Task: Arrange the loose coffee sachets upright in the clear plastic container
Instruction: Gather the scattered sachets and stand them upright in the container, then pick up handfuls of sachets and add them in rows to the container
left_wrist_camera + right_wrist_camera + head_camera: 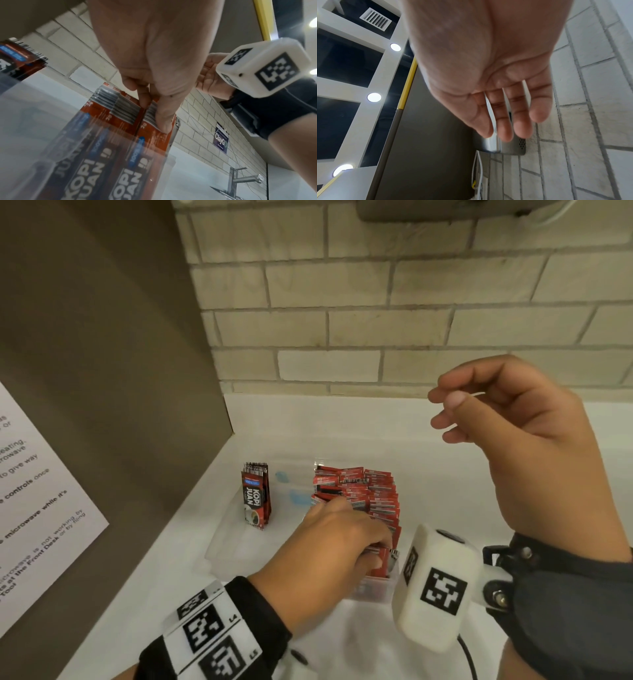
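In the head view a clear container (375,589) stands on the white worktop (445,474) near the tiled wall (376,302), packed with upright red sachets (380,494) in two rows; they are too many and too tightly set to count. A second, small bundle (256,496) of sachets stands upright to the left, well apart from the rows, its dark face printed "KOPI JUAN" with a blue band on top and a cup pictured at the bottom. The left hand (337,546) reaches down into the near end of the container, fingers curled onto the sachets there. The right hand (507,422) is raised above the worktop, fingers loosely bent, holding nothing. A brown panel (102,371) with one printed notice (30,491) stands on the left. In the left wrist view the left hand (150,67) pinches the tops of the near right row of sachets (154,135) between thumb and fingers, seen through the clear wall (51,135); two front packs show the "KOPI JUAN" print, red above and dark below. The bundle (18,59) shows at the far left, one tap (240,178) at the lower right. In the right wrist view the right hand (496,81) is released, its four fingers (537,108) straight and slightly spread, empty, before the wall (590,121).
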